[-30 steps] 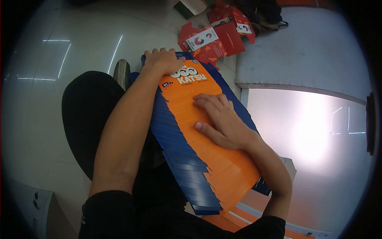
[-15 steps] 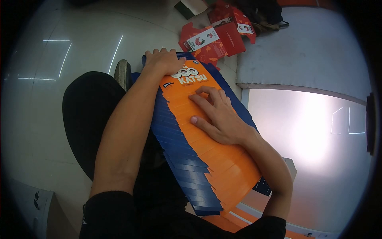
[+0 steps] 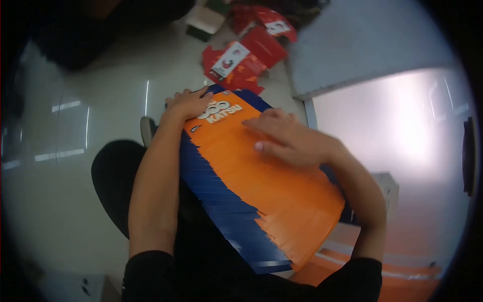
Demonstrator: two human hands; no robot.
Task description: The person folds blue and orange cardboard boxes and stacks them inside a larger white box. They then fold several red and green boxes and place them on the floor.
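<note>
A fanned stack of flat orange-and-blue printed cartons (image 3: 261, 186) lies across my lap, its overlapping layers stepping back towards me. White "KATSU" lettering shows on the top carton near the far end. My left hand (image 3: 190, 104) grips that far end at its left corner, fingers over the edge and thumb on the printed face. Over the middle right of the stack is my right hand (image 3: 289, 138), smeared by motion. Its thumb and forefinger are apart with nothing between them; whether the fingertips touch the top carton, I cannot tell.
Red printed cartons (image 3: 239, 60) lie on the shiny tiled floor (image 3: 115, 110) beyond the stack. A green-and-white box (image 3: 205, 22) is beside them. To the right stands a grey-white surface (image 3: 352, 45) with an edge. A dark blurred shape (image 3: 75, 40) fills the upper left.
The view has shifted, and a dark shape has come in at the upper left. My right hand has moved right across the stack; my left hand keeps its place at the far end.
</note>
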